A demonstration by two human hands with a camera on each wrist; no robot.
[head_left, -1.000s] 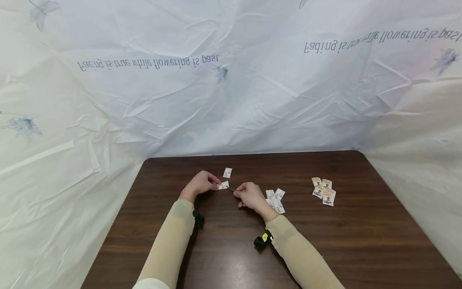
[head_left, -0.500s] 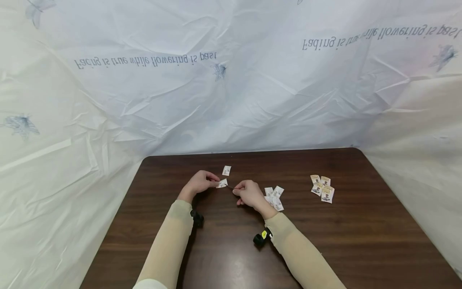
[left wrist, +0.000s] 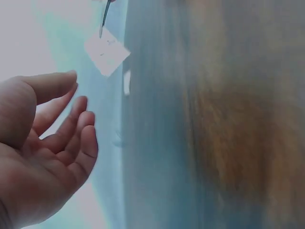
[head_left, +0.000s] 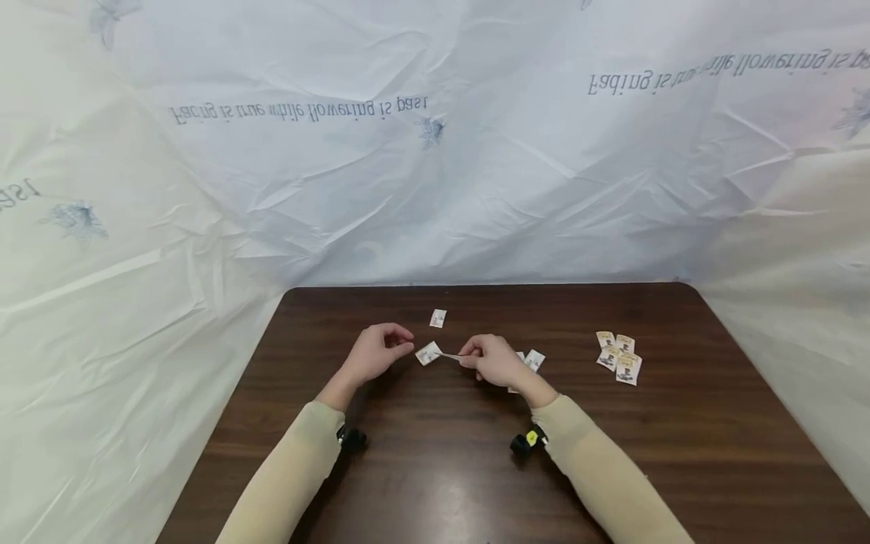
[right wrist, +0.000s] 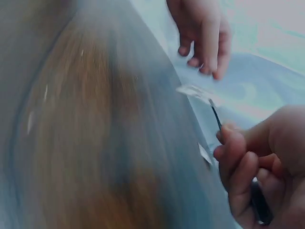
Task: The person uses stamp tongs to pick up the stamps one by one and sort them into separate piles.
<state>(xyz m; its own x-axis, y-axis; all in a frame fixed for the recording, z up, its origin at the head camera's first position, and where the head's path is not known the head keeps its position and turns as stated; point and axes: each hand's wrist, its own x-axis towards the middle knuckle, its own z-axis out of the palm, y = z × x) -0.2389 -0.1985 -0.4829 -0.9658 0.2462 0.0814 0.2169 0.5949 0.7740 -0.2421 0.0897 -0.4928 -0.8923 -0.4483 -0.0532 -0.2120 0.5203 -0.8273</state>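
Note:
My right hand [head_left: 499,360] grips thin dark tweezers [right wrist: 216,117], whose black rear end shows below the fingers in the right wrist view. At their tip is a small white printed paper square [head_left: 427,353], held at one corner and up off the table. My left hand [head_left: 374,352] is beside that square on its left, fingers loosely bent and holding nothing. In the left wrist view the left thumb and fingers are apart, with the paper square [left wrist: 106,52] beyond them.
A similar paper square [head_left: 438,318] lies farther back on the dark wooden table [head_left: 448,453]. More white squares [head_left: 534,360] lie partly hidden behind the right hand. Several yellowish printed squares [head_left: 627,368] overlap at the right. A white sheet [head_left: 476,189] hangs behind the table.
My left hand has let go of the paper square and drawn back to the left. The square now hangs from the tweezers alone, and my right hand has shifted slightly right.

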